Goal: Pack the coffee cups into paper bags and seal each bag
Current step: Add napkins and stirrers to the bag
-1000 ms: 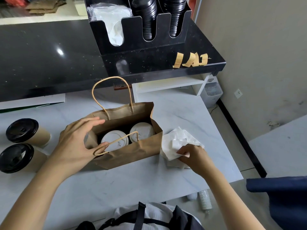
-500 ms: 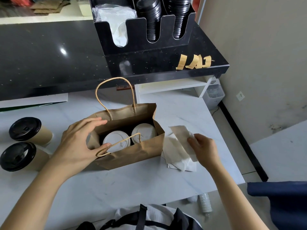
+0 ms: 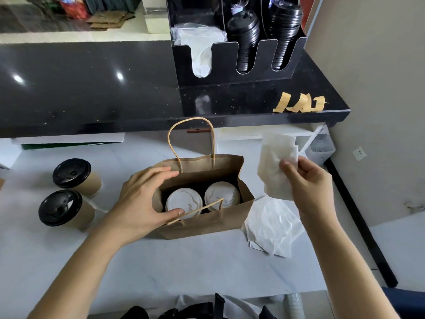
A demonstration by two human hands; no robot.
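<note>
An open brown paper bag [image 3: 202, 217] stands mid-way along the white counter [image 3: 161, 268], two white-lidded cups [image 3: 184, 201] side by side inside

The left hand [image 3: 140, 203] grips the bag's left end, fingers and thumb curled over its rim; the right hand [image 3: 308, 180] pinches a white napkin [image 3: 273, 162] aloft beside a napkin pile [image 3: 271, 229] at the counter's right edge. Two black-lidded cups [image 3: 69, 192] wait left, bare counter in front

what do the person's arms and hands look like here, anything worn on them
Both forearms are bare up to the frame edge, no sleeves showing. The left hand and right hand wear no gloves, rings, watch or bands. Fingernails look short and unpainted.
</note>
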